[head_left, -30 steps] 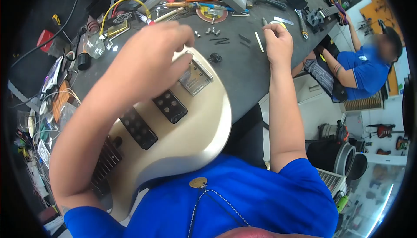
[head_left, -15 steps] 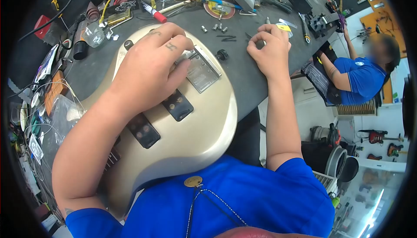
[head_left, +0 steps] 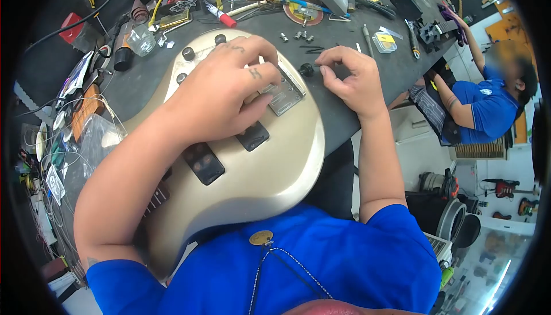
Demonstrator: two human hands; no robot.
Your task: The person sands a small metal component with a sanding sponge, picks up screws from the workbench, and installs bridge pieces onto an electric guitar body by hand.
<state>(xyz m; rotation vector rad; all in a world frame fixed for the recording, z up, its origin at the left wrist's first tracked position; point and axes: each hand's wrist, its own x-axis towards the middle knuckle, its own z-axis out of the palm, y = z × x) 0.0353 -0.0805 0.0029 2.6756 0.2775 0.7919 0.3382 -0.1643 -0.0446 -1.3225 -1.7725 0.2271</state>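
A cream bass guitar body [head_left: 281, 171] lies across the bench, close against my blue shirt. Over its metal bridge [head_left: 285, 98] is my left hand [head_left: 229, 82], its fingers curled down; the fingertips are partly hidden, so whatever they grip cannot be made out. Two black pickups [head_left: 205, 164] sit below that hand, and a control knob [head_left: 187, 54] shows beyond the wrist. My right hand [head_left: 357, 79] hovers past the bridge end with thumb and forefinger curled almost together. Any small thing between them is too small to tell. Beside those fingertips is a small black ribbed part [head_left: 307, 69].
Several metal saddle-like pieces [head_left: 301, 36] and dark thin rods lie on the bench [head_left: 258, 25]. A clear box with a yellow label [head_left: 385, 42], pliers [head_left: 412, 39] and a red-capped marker [head_left: 221, 14] are around. Another person in a blue shirt [head_left: 488, 105] works at right.
My right hand has moved left toward the bridge and the black part, uncovering the yellow-labelled box. My left hand stays over the bridge. The whole view has shifted slightly.
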